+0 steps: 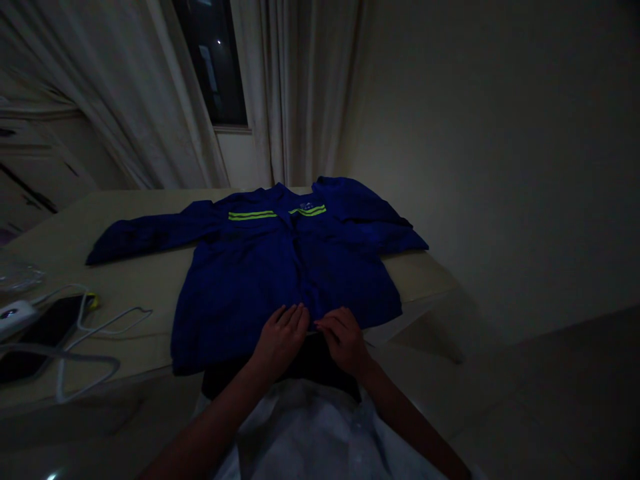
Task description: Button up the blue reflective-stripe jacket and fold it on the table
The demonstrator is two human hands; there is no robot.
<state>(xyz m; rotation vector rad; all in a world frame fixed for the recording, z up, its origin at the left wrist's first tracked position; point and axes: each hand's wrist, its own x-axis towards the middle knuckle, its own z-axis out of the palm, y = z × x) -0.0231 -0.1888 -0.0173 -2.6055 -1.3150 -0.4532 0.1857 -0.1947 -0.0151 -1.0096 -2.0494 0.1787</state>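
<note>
A dark blue jacket with two yellow-green stripes across the chest lies spread front-up on a pale table, sleeves out to either side. My left hand rests at the jacket's bottom hem near the middle, fingers together and curled onto the cloth. My right hand is right beside it, fingers bent in a pinch on the hem at the front opening. The two hands nearly touch. The room is dim, so small details at the hem are hard to make out.
At the table's left lie a dark phone, a white cable and a white charger-like object. Curtains and a dark window stand behind the table. A bare wall and floor lie to the right.
</note>
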